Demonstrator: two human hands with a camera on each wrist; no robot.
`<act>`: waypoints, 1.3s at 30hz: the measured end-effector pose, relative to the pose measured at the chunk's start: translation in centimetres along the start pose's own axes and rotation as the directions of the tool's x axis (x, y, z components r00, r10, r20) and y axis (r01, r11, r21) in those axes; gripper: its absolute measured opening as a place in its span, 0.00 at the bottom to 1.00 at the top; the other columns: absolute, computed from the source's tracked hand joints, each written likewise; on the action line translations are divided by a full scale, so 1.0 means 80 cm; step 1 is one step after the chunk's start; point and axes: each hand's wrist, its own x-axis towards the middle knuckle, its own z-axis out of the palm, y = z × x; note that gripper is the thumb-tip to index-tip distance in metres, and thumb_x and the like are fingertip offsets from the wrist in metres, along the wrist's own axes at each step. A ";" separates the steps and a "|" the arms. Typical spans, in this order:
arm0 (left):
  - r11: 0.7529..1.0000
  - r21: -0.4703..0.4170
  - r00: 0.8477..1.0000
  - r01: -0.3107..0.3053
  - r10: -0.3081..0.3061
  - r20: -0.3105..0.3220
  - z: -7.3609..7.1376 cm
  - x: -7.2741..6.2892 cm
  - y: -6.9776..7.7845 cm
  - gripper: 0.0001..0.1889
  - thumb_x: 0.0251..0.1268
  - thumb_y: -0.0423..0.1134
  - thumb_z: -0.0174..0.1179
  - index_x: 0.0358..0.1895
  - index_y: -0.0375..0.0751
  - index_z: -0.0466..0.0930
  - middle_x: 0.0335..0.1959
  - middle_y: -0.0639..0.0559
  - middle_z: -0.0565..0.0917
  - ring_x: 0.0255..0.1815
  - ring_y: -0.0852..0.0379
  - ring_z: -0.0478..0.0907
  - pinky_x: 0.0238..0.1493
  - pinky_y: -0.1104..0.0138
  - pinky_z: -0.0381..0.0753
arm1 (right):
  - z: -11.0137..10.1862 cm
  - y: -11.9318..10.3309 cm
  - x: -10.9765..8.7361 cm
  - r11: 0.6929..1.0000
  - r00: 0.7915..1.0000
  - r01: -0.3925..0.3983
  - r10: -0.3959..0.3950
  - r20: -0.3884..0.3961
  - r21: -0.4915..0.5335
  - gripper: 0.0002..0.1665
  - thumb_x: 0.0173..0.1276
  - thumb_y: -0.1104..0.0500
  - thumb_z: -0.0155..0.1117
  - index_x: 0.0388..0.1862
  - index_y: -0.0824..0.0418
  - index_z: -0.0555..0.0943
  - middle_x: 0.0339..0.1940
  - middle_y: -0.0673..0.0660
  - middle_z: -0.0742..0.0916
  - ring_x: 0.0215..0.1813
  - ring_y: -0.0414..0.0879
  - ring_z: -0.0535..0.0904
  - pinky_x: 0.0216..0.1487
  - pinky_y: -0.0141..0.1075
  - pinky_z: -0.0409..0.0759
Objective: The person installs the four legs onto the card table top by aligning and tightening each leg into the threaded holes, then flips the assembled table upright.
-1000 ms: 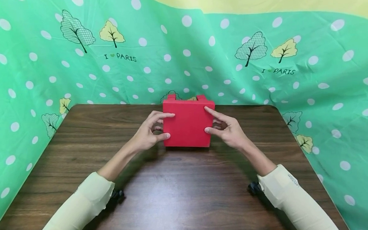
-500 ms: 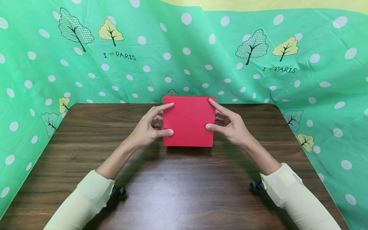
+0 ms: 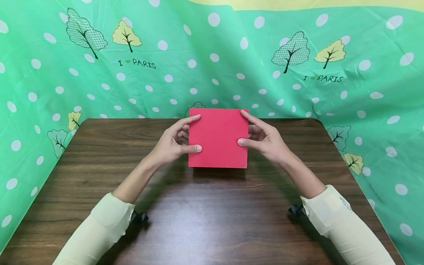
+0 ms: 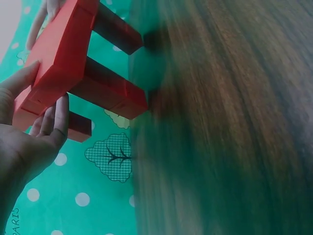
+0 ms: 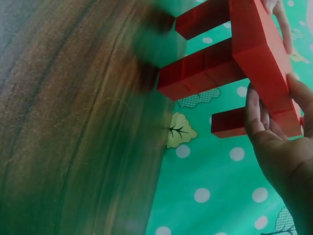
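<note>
Both hands hold a small red stool (image 3: 217, 136), its flat square top facing the head camera near the table's far edge. My left hand (image 3: 171, 142) grips its left side, thumb and index fingertip on the top and the other fingers tucked behind. On the opposite side my right hand (image 3: 270, 143) grips it the same way. The legs are hidden in the head view. Thick block-like legs (image 4: 110, 90) show below the top in the left wrist view; in the right wrist view the legs (image 5: 203, 68) have their ends close to the tabletop.
The dark wooden table (image 3: 210, 228) stretches toward me, its surface glossy. A green polka-dot curtain (image 3: 202, 77) with printed trees hangs right behind and beside it. Small black devices (image 3: 140, 218) sit under both pale sleeves (image 3: 95, 230).
The stool has tipped so its top faces the head camera more fully, and two legs that showed above its far edge are now hidden. Both hands rose slightly with it, keeping their grip.
</note>
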 end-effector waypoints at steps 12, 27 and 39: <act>0.996 0.004 0.995 0.092 -0.092 -0.025 -0.001 0.010 0.004 0.48 0.64 0.28 0.81 0.86 0.61 0.74 0.55 0.43 0.86 0.48 0.46 0.86 0.47 0.66 0.91 | -0.007 -0.007 0.010 0.990 0.991 -0.135 0.136 -0.005 0.050 0.51 0.77 0.64 0.78 0.91 0.36 0.68 0.61 0.60 0.90 0.51 0.43 0.94 0.50 0.37 0.95; 0.963 -0.108 0.967 0.247 -0.252 -0.035 0.003 0.027 0.005 0.45 0.68 0.29 0.78 0.86 0.59 0.73 0.55 0.38 0.82 0.50 0.48 0.84 0.37 0.62 0.92 | -0.011 -0.011 0.021 0.946 0.953 -0.300 0.302 0.001 0.126 0.47 0.79 0.58 0.78 0.90 0.34 0.69 0.68 0.61 0.88 0.51 0.44 0.94 0.52 0.37 0.96; 0.893 -0.226 0.916 0.389 -0.400 -0.005 0.004 0.036 0.000 0.43 0.71 0.31 0.77 0.86 0.65 0.73 0.55 0.43 0.79 0.51 0.50 0.81 0.38 0.65 0.92 | -0.012 -0.003 0.025 0.909 0.930 -0.364 0.366 0.029 0.205 0.46 0.81 0.59 0.75 0.92 0.43 0.68 0.54 0.48 0.94 0.42 0.41 0.92 0.50 0.33 0.95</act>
